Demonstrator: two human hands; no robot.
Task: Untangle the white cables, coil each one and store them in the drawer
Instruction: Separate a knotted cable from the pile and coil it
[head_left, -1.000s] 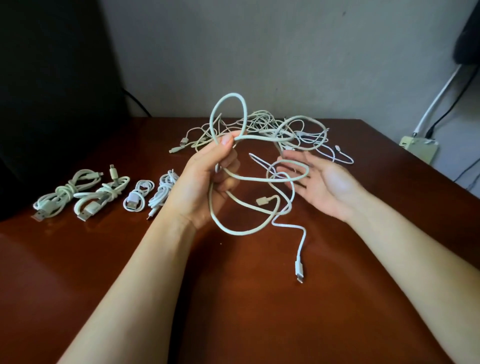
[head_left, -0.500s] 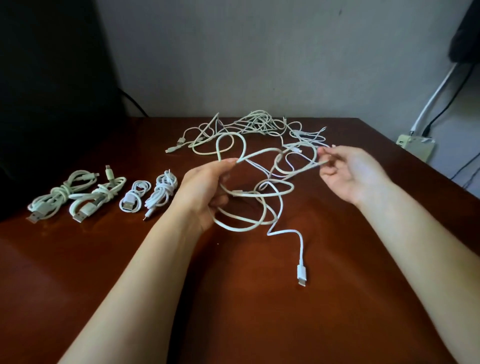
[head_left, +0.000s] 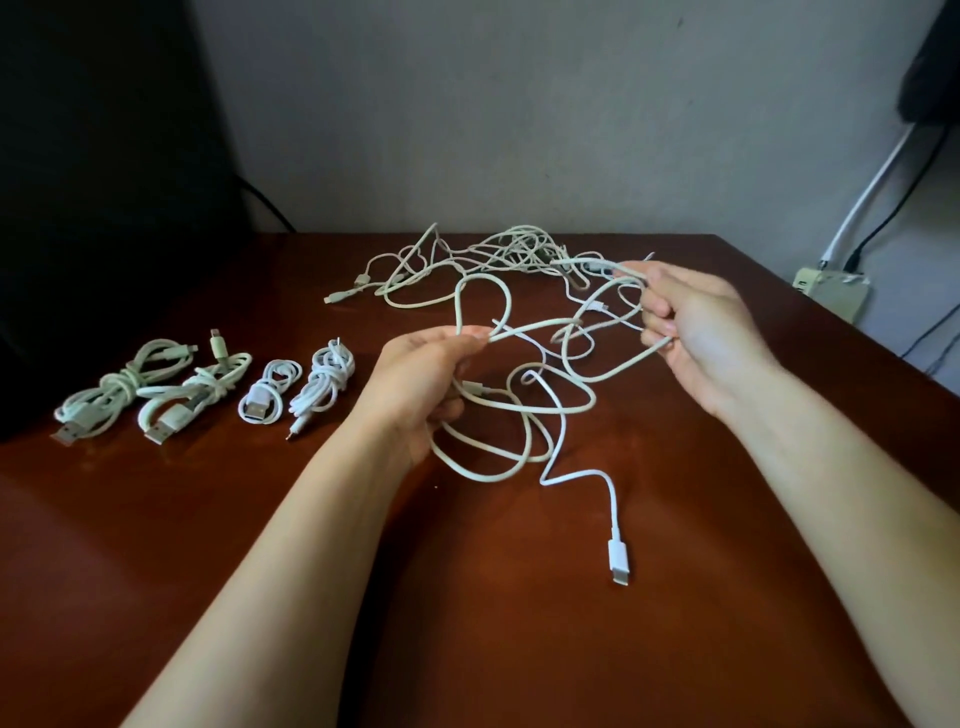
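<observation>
A loose white cable (head_left: 524, 415) hangs in several loops between my hands above the brown table (head_left: 208, 519). My left hand (head_left: 421, 384) pinches it at mid-table, fingers curled round the strands. My right hand (head_left: 696, 322) grips other loops of it, up and to the right. One plug end (head_left: 619, 561) of a thinner white cable lies on the table below. A tangled heap of white cables (head_left: 498, 260) sits behind, near the wall. Several coiled cables (head_left: 208, 389) lie in a row at the left. No drawer is in view.
A dark object (head_left: 93, 156) stands at the back left. A beige socket box (head_left: 831, 291) with black and white wires hangs off the table's right edge. The wall runs close behind the heap.
My right hand went from open under the loops to gripping strands and pulling them right. My left hand lowered, so the big upright loop dropped and the cable spread wider.
</observation>
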